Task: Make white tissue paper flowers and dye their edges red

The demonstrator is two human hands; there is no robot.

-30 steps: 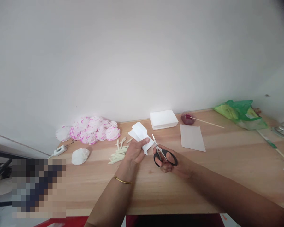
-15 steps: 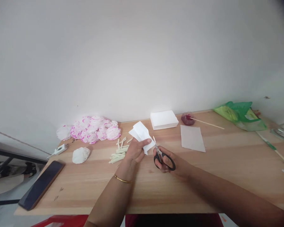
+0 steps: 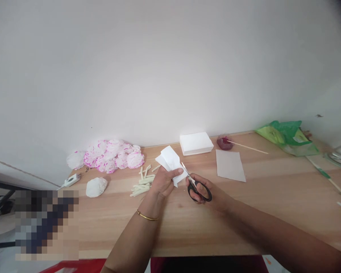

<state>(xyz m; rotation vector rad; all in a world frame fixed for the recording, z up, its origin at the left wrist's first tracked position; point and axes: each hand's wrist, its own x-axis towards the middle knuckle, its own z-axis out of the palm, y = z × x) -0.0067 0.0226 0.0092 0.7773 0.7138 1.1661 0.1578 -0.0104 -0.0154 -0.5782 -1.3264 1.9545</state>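
My left hand (image 3: 162, 182) pinches a folded white paper (image 3: 169, 160) above the wooden table (image 3: 261, 204), thumb on its lower edge. My right hand (image 3: 207, 193) grips black-handled scissors (image 3: 195, 184). Their blades point up and left and meet the paper's right lower edge. A gold bangle circles my left wrist.
Behind the hands lie a stack of white paper (image 3: 196, 143), a single sheet (image 3: 230, 165), a red bowl with a stick (image 3: 224, 142), cut pale sticks (image 3: 142, 182), pink-white paper flowers (image 3: 113, 155), a plain white one (image 3: 96, 187). A green bag (image 3: 287, 135) sits far right.
The scissors have closed in on the paper's edge, with the blades narrowing. My left hand holds the paper nearly still.
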